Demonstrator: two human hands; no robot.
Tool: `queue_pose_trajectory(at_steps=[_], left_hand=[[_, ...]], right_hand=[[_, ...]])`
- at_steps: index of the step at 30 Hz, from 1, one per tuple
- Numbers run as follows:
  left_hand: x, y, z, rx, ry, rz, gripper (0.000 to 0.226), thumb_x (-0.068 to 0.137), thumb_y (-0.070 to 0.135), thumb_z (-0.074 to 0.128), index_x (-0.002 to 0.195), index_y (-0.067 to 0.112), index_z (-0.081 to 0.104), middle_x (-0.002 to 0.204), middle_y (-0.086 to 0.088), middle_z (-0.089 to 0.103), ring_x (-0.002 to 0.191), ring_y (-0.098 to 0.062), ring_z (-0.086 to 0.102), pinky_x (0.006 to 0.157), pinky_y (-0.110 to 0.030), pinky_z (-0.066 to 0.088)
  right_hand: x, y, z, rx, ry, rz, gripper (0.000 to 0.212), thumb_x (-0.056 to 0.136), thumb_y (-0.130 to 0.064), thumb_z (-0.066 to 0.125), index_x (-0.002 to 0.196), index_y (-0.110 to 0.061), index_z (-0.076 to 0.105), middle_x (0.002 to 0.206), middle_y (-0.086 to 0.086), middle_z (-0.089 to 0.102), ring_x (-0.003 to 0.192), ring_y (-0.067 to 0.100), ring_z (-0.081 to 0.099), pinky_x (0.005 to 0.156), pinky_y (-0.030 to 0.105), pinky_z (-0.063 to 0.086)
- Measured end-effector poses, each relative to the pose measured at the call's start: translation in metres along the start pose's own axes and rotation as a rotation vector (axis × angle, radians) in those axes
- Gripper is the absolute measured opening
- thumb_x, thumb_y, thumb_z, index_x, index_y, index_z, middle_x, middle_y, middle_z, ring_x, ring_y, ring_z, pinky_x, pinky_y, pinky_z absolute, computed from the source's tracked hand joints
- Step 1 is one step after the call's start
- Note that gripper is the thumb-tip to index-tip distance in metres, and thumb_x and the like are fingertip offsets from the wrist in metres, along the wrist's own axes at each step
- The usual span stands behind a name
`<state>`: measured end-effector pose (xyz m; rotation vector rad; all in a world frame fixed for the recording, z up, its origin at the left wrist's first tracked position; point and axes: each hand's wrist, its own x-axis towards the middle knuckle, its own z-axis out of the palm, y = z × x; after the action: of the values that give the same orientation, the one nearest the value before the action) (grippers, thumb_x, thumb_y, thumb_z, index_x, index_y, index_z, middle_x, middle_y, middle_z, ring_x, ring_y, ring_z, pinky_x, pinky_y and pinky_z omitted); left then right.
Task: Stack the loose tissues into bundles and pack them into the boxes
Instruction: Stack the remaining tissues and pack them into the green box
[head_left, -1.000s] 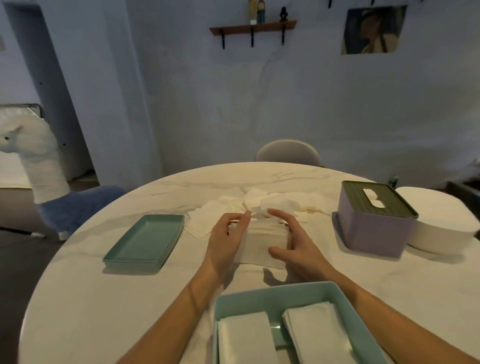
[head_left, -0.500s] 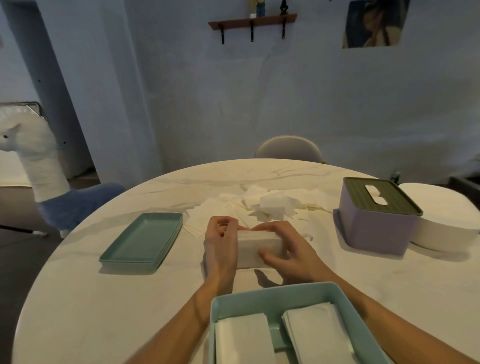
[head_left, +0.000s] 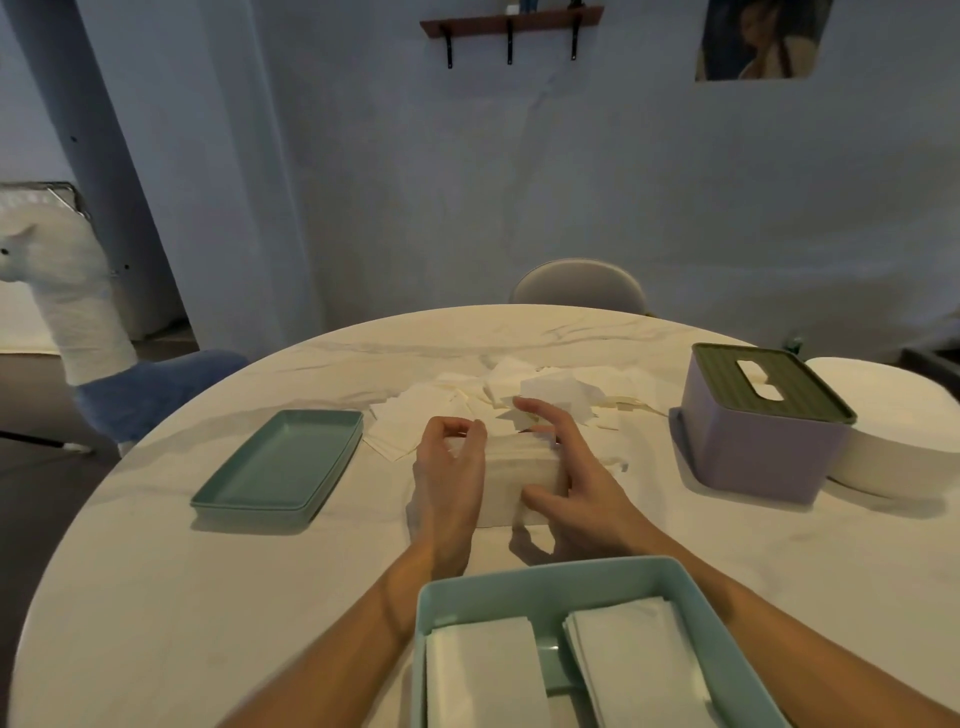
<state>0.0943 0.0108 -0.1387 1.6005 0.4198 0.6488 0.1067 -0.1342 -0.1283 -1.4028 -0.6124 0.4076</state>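
A white tissue bundle (head_left: 511, 475) lies on the round marble table (head_left: 260, 587), held between my hands. My left hand (head_left: 449, 473) curls round its left end. My right hand (head_left: 566, 475) holds its right end, thumb on the near side and fingers stretched over the far edge. Behind them lies a heap of loose tissues (head_left: 519, 397). Close to me stands a teal open box (head_left: 540, 577) with two tissue stacks, the left stack (head_left: 480, 670) and the right stack (head_left: 636, 660), side by side.
A teal lid (head_left: 280, 462) lies at the left. At the right stands a lilac tissue box with a green slotted lid (head_left: 758, 421), and a white round container (head_left: 904, 426) behind it. A chair back (head_left: 579, 286) shows beyond the table.
The flat tissue stack was folded and squeezed into a compact block between both hands. My right fingers have since loosened and stretched out over the far edge.
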Motion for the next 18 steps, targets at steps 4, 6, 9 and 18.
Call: queue_pose_trajectory(at_steps=[4, 6, 9, 18], left_hand=[[-0.004, -0.001, -0.001, 0.025, 0.032, 0.044, 0.006, 0.101, 0.037, 0.058, 0.098, 0.041, 0.053, 0.100, 0.022, 0.060, 0.099, -0.011, 0.061, 0.090, -0.044, 0.058], [-0.009, 0.003, 0.001, 0.010, 0.043, 0.117, 0.009, 0.102, 0.033, 0.057, 0.100, 0.039, 0.051, 0.101, 0.021, 0.058, 0.101, -0.012, 0.059, 0.082, -0.034, 0.057], [-0.011, 0.005, 0.005, -0.041, 0.037, 0.150, 0.010, 0.103, 0.035, 0.058, 0.100, 0.040, 0.049, 0.100, 0.019, 0.059, 0.097, -0.012, 0.060, 0.084, -0.039, 0.059], [-0.001, -0.005, -0.003, 0.029, 0.047, 0.036, 0.024, 0.097, 0.037, 0.060, 0.095, 0.057, 0.046, 0.100, 0.017, 0.062, 0.097, -0.018, 0.065, 0.086, -0.050, 0.061]], right_hand=[[-0.004, 0.004, -0.011, -0.729, 0.076, -0.226, 0.047, 0.101, -0.030, 0.058, 0.145, -0.043, 0.045, 0.149, -0.016, 0.048, 0.135, 0.012, 0.047, 0.113, 0.043, 0.045], [-0.007, 0.001, -0.013, -0.748, 0.122, -0.281, 0.042, 0.102, -0.034, 0.056, 0.142, -0.041, 0.048, 0.144, -0.022, 0.051, 0.129, 0.002, 0.049, 0.114, 0.032, 0.043], [-0.012, -0.002, -0.014, -0.657, 0.099, -0.301, 0.043, 0.096, -0.043, 0.060, 0.138, -0.044, 0.050, 0.136, -0.028, 0.054, 0.124, 0.000, 0.054, 0.107, 0.022, 0.048], [-0.004, 0.002, -0.006, -0.286, -0.041, -0.119, 0.085, 0.068, -0.031, 0.076, 0.142, -0.049, 0.038, 0.138, -0.005, 0.050, 0.122, 0.029, 0.058, 0.096, 0.044, 0.058]])
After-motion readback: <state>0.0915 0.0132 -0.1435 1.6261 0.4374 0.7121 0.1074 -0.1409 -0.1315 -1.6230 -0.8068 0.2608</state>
